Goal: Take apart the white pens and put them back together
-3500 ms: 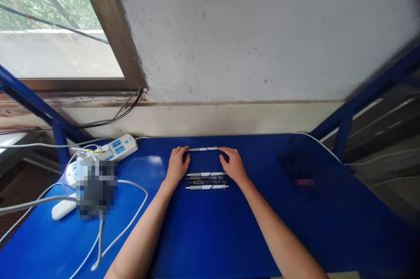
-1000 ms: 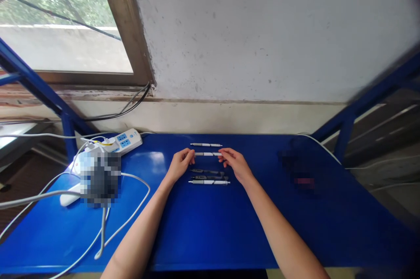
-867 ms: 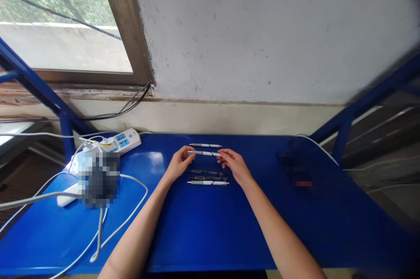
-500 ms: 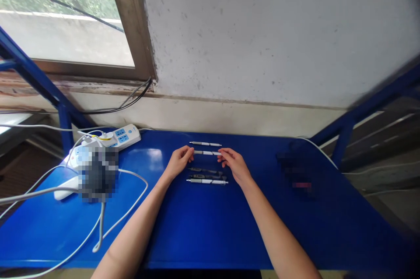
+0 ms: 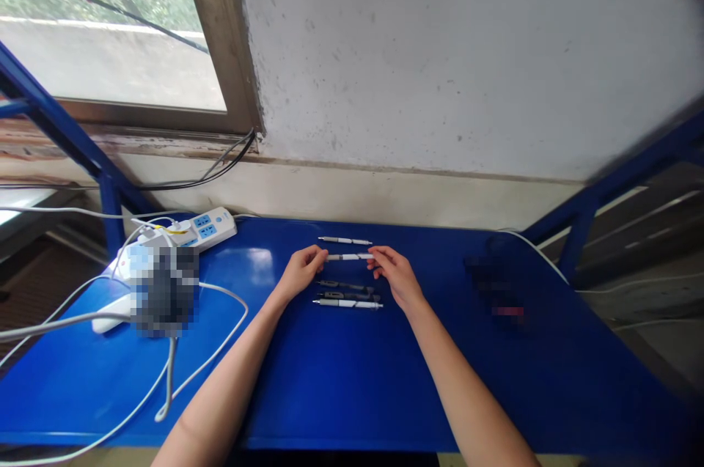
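Observation:
Between my two hands lies a white and grey pen [image 5: 352,256], level and crosswise. My left hand [image 5: 301,270] pinches its left end between thumb and fingers, and my right hand [image 5: 394,273] pinches its right end. Just beyond it, a second white pen [image 5: 345,240] rests parallel on the blue table. On the near side are two dark pens, a farther one [image 5: 344,285] and a nearer one [image 5: 352,296]. Right against the nearer dark pen is another white pen [image 5: 347,303]. Whether the held pen touches the tabletop I cannot tell.
A white power strip [image 5: 214,227] with plugs and looping white cables [image 5: 231,293] occupies the left of the blue table [image 5: 341,394]. A blurred dark item [image 5: 495,284] lies at the right. Blue metal frame bars [image 5: 583,232] flank the table, with a wall [image 5: 429,71] behind.
Almost nothing differs. Both hands and the pen between them sit very slightly farther right in the picture, and the view itself has shifted a little.

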`<state>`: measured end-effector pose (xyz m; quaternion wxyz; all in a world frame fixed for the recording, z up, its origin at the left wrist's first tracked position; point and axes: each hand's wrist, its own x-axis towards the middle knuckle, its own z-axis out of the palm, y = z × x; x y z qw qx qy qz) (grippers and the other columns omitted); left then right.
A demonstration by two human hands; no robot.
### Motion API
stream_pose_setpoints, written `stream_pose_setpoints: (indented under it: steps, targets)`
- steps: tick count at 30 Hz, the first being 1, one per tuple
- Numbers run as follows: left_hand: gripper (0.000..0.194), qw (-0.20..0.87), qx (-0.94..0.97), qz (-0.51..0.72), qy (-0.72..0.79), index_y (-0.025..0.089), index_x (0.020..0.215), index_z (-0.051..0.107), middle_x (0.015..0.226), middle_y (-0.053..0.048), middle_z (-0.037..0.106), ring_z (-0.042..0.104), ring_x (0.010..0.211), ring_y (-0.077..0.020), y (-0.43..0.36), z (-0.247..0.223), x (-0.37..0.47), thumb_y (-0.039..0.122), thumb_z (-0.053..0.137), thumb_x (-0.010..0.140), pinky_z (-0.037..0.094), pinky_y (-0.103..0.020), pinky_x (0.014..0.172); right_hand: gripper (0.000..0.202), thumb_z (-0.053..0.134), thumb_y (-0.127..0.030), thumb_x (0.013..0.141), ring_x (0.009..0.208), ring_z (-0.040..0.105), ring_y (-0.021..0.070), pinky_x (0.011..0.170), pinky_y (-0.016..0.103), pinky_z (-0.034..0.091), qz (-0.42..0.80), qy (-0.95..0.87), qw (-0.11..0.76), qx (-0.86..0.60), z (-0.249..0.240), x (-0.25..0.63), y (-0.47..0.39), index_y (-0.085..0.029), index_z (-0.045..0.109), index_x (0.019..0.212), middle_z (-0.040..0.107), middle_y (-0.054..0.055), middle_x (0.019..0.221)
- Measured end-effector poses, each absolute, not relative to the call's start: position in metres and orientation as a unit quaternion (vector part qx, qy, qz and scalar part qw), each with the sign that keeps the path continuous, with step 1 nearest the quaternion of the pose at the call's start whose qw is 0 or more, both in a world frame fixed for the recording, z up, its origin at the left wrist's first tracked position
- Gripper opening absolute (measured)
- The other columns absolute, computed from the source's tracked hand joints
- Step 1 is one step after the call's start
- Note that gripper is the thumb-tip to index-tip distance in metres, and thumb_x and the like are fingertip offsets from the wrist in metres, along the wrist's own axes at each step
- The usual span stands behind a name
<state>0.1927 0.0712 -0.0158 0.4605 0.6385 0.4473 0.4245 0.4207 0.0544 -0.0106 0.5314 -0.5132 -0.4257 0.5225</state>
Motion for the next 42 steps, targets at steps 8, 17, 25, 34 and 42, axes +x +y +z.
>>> stream_pose_setpoints:
  steps: [8, 17, 25, 34, 42]
  targets:
    - [0.029, 0.496, 0.577, 0.471, 0.447, 0.018, 0.085, 0.06, 0.066, 0.001, 0.059, 0.052, 0.058, -0.0108, 0.073, -0.013, 0.193, 0.046, 0.061, 0.081, 0.037, -0.022, 0.055, 0.019, 0.066, -0.035, 0.071, 0.049, 0.046, 0.0093, 0.041, 0.021, 0.028, 0.463, -0.381, 0.595, -0.535, -0.012, 0.434, 0.06, -0.019, 0.068, 0.081, 0.053, -0.002, 0.056]
    - [0.031, 0.514, 0.553, 0.479, 0.449, 0.018, 0.093, 0.059, 0.061, 0.003, 0.055, 0.045, 0.053, -0.0092, 0.073, -0.013, 0.191, 0.045, 0.063, 0.079, 0.032, -0.021, 0.051, 0.016, 0.064, -0.033, 0.066, 0.044, 0.043, 0.0098, 0.039, 0.023, 0.029, 0.476, -0.324, 0.627, -0.525, -0.017, 0.441, 0.067, -0.019, 0.065, 0.073, 0.047, -0.004, 0.05]
    - [0.03, 0.512, 0.549, 0.491, 0.442, 0.018, 0.092, 0.059, 0.06, 0.003, 0.054, 0.043, 0.052, -0.0087, 0.071, -0.01, 0.193, 0.045, 0.063, 0.08, 0.032, -0.021, 0.05, 0.015, 0.063, -0.032, 0.067, 0.045, 0.044, 0.0108, 0.04, 0.024, 0.029, 0.489, -0.343, 0.606, -0.525, -0.021, 0.435, 0.065, -0.019, 0.066, 0.074, 0.05, -0.003, 0.05]
    - [0.03, 0.512, 0.507, 0.535, 0.442, 0.018, 0.085, 0.055, 0.059, 0.004, 0.054, 0.044, 0.05, -0.008, 0.074, -0.016, 0.194, 0.045, 0.064, 0.079, 0.033, -0.02, 0.048, 0.023, 0.06, -0.031, 0.067, 0.049, 0.048, 0.0116, 0.042, 0.024, 0.032, 0.504, -0.356, 0.596, -0.514, -0.018, 0.436, 0.064, -0.017, 0.069, 0.084, 0.053, -0.002, 0.056]
    - [0.037, 0.551, 0.492, 0.528, 0.42, 0.016, 0.097, 0.057, 0.087, -0.006, 0.068, 0.058, 0.067, -0.0117, 0.076, -0.016, 0.19, 0.045, 0.067, 0.076, 0.043, -0.023, 0.056, 0.024, 0.065, -0.03, 0.063, 0.062, 0.054, 0.0159, 0.047, 0.026, 0.038, 0.587, -0.322, 0.581, -0.462, -0.007, 0.434, 0.061, -0.019, 0.067, 0.084, 0.058, 0.002, 0.068]
